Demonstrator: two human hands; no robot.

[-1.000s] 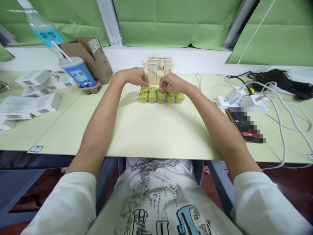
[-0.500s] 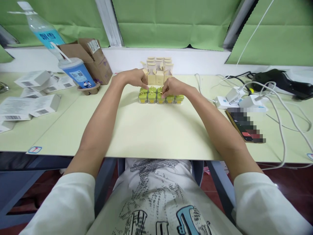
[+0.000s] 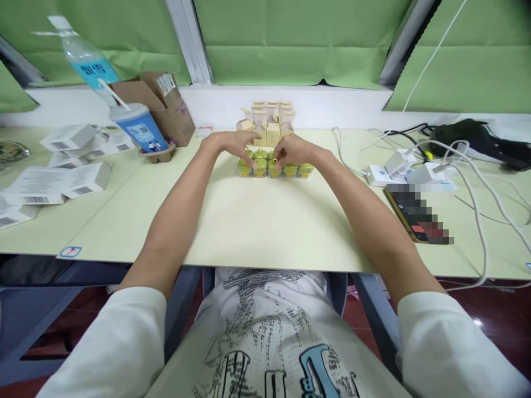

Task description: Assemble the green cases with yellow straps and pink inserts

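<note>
Small clear jars with green lids (image 3: 306, 167) stand in rows near the back of the table, some with a loop on top. My left hand (image 3: 237, 146) is over the left end of the rows. Its thumb and fingers are apart, the thumb tip at a front jar and the fingers near the cardboard boxes. My right hand (image 3: 293, 149) is pinched at a small green-lidded jar (image 3: 274, 169) in the middle of the front row, covering part of its lid. Directly behind the jars stand several small open cream boxes (image 3: 272, 134), flaps up.
On the left are a blue cup (image 3: 143, 128) in a cardboard holder, a brown carton (image 3: 180, 119), a plastic bottle (image 3: 93, 69) and white boxes (image 3: 39, 185). To the right lie a phone (image 3: 404, 207), a power strip (image 3: 379, 174), cables and a black bag (image 3: 464, 141).
My left hand has moved slightly right and toward me, its thumb now over the front row. My right hand stays at the middle jar. The view has shifted a little.
</note>
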